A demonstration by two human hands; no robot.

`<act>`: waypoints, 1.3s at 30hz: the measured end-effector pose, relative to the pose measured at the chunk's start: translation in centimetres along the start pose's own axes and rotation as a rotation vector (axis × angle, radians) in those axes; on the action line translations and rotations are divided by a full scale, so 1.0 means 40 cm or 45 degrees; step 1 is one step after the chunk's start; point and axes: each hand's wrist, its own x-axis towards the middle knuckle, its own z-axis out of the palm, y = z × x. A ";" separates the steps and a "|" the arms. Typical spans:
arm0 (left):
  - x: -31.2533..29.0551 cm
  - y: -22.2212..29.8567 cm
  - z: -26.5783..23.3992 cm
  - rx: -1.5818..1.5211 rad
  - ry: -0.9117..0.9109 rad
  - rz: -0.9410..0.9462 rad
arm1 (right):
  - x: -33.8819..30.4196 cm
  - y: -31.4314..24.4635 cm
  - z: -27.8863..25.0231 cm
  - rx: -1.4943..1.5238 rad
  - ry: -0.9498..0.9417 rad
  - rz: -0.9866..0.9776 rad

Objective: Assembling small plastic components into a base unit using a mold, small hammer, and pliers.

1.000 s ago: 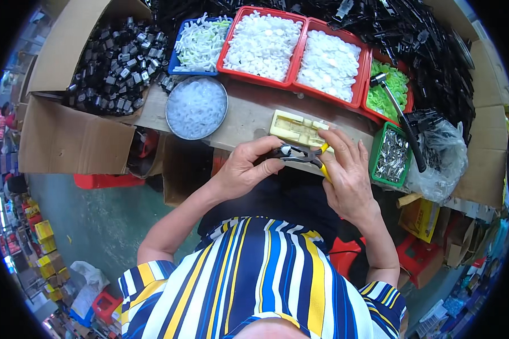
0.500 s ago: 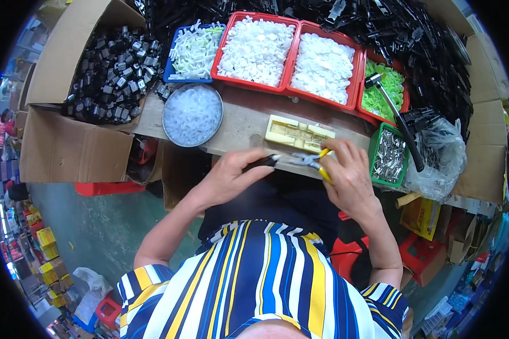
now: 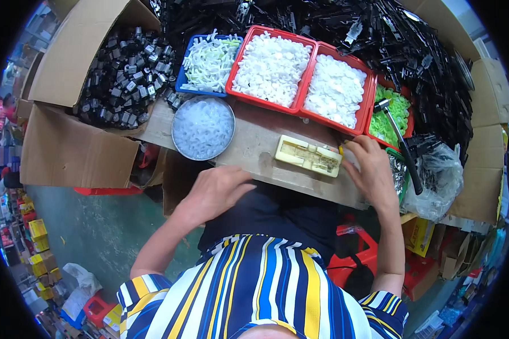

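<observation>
My left hand (image 3: 218, 191) hovers over my lap, just off the front edge of the bench, fingers forward and thumb apart. Nothing shows in it, though dark trousers lie behind. Close to the right end of a cream-coloured fixture block (image 3: 308, 156) is my right hand (image 3: 372, 169), its fingers bent round the pliers. Only a bit of the pliers' yellow handle (image 3: 341, 150) shows at the fingertips; the hand hides the rest. The block has recessed slots on top. Beside the right hand stands a green tray of small metal parts (image 3: 397, 172), partly covered.
Behind the block stand red trays of white plastic parts (image 3: 274, 68), a blue tray (image 3: 209, 62), a round dish of clear pieces (image 3: 203, 127) and a tray of green parts (image 3: 393, 107). A hammer (image 3: 401, 135) leans across at right. Cardboard boxes (image 3: 76, 150) flank the bench; black parts are heaped behind.
The black piece no longer shows in my left hand, which has drawn left and down. My right hand has moved right with the pliers, now mostly hidden. The view has shifted slightly.
</observation>
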 end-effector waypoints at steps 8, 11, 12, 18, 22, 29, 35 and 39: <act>0.118 0.059 0.049 -0.122 0.299 0.335 | 0.351 -0.001 -0.061 -0.050 0.451 -0.471; 0.111 0.046 0.020 -0.154 0.371 0.265 | 0.515 0.025 -0.039 -0.019 0.499 -0.425; 0.104 0.035 0.008 -0.135 0.381 0.238 | 0.568 0.034 -0.035 -0.082 0.512 -0.394; 0.068 -0.089 -0.094 -0.014 0.738 -0.004 | 0.779 0.042 0.017 -0.203 0.269 -0.015; 0.075 -0.184 -0.187 0.249 0.941 -0.148 | 0.828 0.063 0.028 -0.076 0.240 0.179; 0.098 -0.318 -0.250 0.618 0.984 -0.301 | 0.778 0.029 -0.044 -0.226 0.587 0.027; 0.131 -0.365 -0.270 0.760 0.813 -0.371 | 0.668 0.073 -0.094 -0.434 0.600 -0.192; 0.136 -0.395 -0.282 0.671 0.825 -0.278 | 0.501 0.051 -0.120 -0.143 0.411 -0.162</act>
